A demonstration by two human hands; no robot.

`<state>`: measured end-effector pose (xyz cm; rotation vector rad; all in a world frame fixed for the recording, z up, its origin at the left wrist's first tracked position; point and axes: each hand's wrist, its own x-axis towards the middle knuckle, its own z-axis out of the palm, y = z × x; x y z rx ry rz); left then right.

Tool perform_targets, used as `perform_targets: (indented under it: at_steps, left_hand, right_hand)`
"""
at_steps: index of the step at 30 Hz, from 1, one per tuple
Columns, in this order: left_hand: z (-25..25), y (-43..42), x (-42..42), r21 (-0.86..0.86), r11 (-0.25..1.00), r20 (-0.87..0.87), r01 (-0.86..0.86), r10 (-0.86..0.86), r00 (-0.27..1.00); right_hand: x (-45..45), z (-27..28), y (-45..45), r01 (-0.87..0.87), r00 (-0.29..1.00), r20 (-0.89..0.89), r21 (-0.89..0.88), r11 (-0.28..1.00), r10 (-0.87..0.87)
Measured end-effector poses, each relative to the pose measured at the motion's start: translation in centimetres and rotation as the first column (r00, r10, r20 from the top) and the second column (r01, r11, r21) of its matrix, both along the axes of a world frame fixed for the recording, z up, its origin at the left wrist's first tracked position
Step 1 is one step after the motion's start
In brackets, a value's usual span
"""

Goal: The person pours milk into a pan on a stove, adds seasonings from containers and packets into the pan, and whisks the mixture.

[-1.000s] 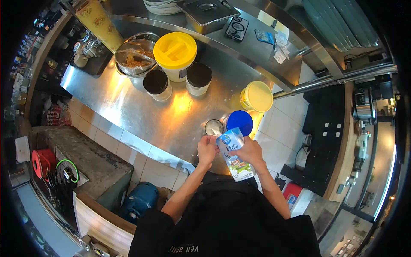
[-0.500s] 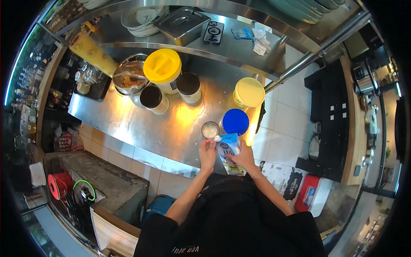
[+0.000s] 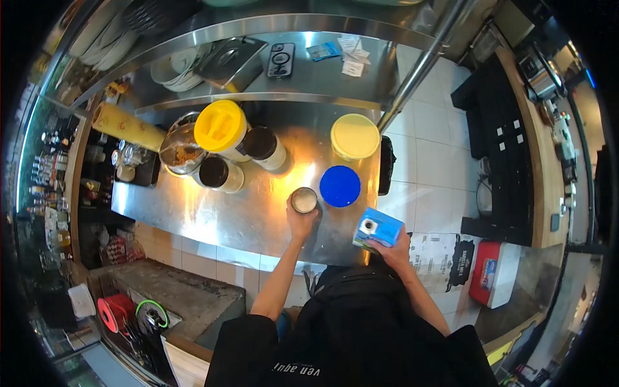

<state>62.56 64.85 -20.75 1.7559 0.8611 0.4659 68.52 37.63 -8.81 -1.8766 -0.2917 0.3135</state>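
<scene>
**Glass in one hand, blue carton in the other**

The left hand (image 3: pixel 301 223) curls its fingers around a small glass (image 3: pixel 304 200) with pale contents, at the worktop (image 3: pixel 255 222). The right hand (image 3: pixel 394 250) is clamped on a blue carton (image 3: pixel 382 226), its round spout in view, near the worktop's edge. A blue lid (image 3: pixel 340 186) lies between the glass and a pale yellow tub (image 3: pixel 354 137).

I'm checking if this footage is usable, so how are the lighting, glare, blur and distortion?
Head view: strong fisheye, bowing the shelf edge and leaving black corners; head view: warm glare on the counter beyond the glass; head view: glass and carton look reasonably sharp, while the bottles at far left are small and soft.
</scene>
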Motion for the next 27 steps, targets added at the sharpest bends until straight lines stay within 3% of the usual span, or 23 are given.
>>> perform_targets:
  at_steps: [2,7,9,10,11,12,15,17,19,21,23,25,26,27]
  left_hand:
    - [0.1,1.0,2.0,-0.038,0.999,0.077,0.011,-0.008,0.997]
    - [-2.6,5.7,9.0,-0.106,0.993,0.034,0.060,-0.057,0.998]
    - [-1.5,7.4,12.7,-0.209,0.967,0.098,0.146,-0.128,0.987]
    - [-1.3,8.4,14.7,-0.201,0.966,0.093,0.160,-0.144,0.985]
    - [-1.4,9.6,16.8,-0.306,0.942,0.051,0.140,-0.131,0.990]
    - [-1.4,10.6,18.9,-0.407,0.906,0.008,0.114,-0.121,0.993]
    - [-3.1,13.0,23.9,-0.392,0.918,0.058,0.051,-0.031,0.998]
    - [-5.4,14.7,26.1,-0.348,0.937,0.088,-0.036,0.070,0.994]
    - [-6.9,15.3,26.3,-0.297,0.947,0.102,-0.126,0.162,0.981]
    - [-6.9,15.7,24.4,0.035,0.990,0.037,-0.138,0.137,0.990]
    - [-1.1,11.6,20.7,0.122,0.974,0.096,-0.190,0.179,0.979]
    - [2.7,6.5,15.3,0.225,0.938,0.153,-0.263,0.233,0.960]
    - [3.8,3.9,12.0,0.252,0.905,0.165,-0.342,0.308,0.937]
    - [7.7,-0.6,9.6,0.146,0.890,0.187,-0.431,0.403,0.896]
  right_hand:
    - [0.3,0.6,-2.2,0.133,0.991,-0.006,0.010,0.991,-0.133]
    - [1.1,0.5,-9.1,0.359,0.933,0.078,-0.100,0.928,-0.352]
    - [1.8,1.6,-10.9,0.438,0.898,0.092,-0.093,0.894,-0.431]
    - [2.1,2.1,-11.8,0.498,0.867,0.083,-0.103,0.861,-0.491]
    - [2.5,2.1,-12.6,0.554,0.833,0.074,-0.112,0.825,-0.549]
    - [2.9,1.6,-13.8,0.564,0.826,0.069,-0.107,0.819,-0.560]
    - [4.4,0.7,-16.4,0.589,0.807,0.162,-0.259,0.765,-0.567]
    - [6.2,0.9,-17.0,0.515,0.850,0.097,-0.361,0.777,-0.518]
    - [8.2,0.0,-16.7,0.482,0.874,0.120,-0.337,0.809,-0.471]
    - [10.8,-1.0,-15.7,0.418,0.908,0.144,-0.303,0.856,-0.393]
    - [13.4,-1.5,-14.2,0.235,0.972,0.063,-0.150,0.960,-0.228]
    - [16.1,-1.5,-12.7,0.052,0.999,0.013,-0.125,0.991,-0.051]
    - [17.2,-2.0,-11.8,-0.070,0.994,0.077,-0.101,0.992,0.078]
    - [18.0,-2.4,-10.6,-0.203,0.966,0.148,-0.074,0.976,0.212]
